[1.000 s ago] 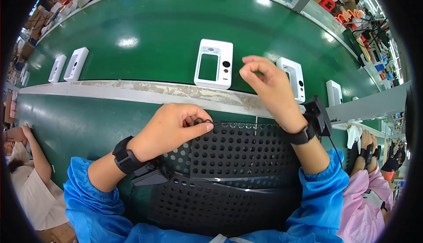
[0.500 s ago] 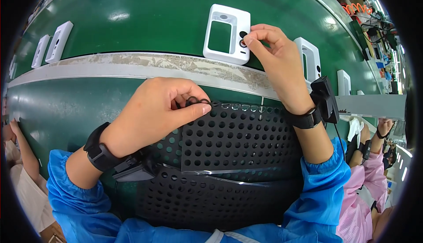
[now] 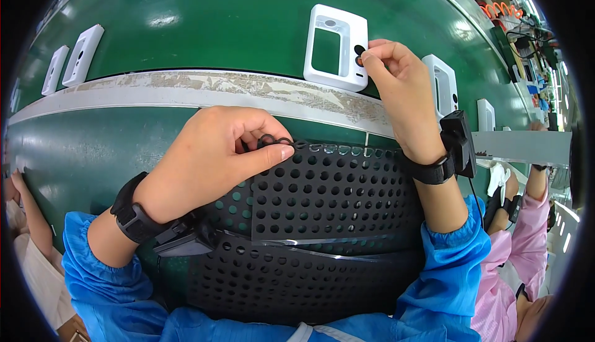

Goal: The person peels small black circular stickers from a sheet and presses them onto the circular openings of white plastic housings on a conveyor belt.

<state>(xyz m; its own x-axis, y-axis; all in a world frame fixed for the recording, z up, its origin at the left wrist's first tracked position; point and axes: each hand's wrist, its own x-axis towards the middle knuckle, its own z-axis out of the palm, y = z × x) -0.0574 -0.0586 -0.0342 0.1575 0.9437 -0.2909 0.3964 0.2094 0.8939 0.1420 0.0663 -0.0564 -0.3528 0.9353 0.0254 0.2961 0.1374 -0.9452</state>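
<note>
My left hand [image 3: 207,153] pinches the top edge of a black perforated sheet [image 3: 302,181] between thumb and fingers, where small black rings stick up along the torn edge. Farther off, my right hand [image 3: 406,97] is closed, with thumb and index fingertips pressed at a round hole on the right side of a white plastic frame [image 3: 334,80]. What those fingertips hold, if anything, is hidden. The frame has a large rectangular opening and a second, dark round hole above the fingertips. Under the upper sheet lies another black perforated sheet [image 3: 273,286].
More white frames rest on the green surface, to the right [image 3: 441,81] and far left [image 3: 83,55]. A worn pale rail [image 3: 248,94] crosses between me and the frames. A grey metal bar [image 3: 524,143] juts in at right. Co-workers' arms show at both sides.
The white frame has shifted right, and my right hand has moved right along with it. My left hand stays at the sheet's edge. A co-worker's pink sleeve at right has shifted.
</note>
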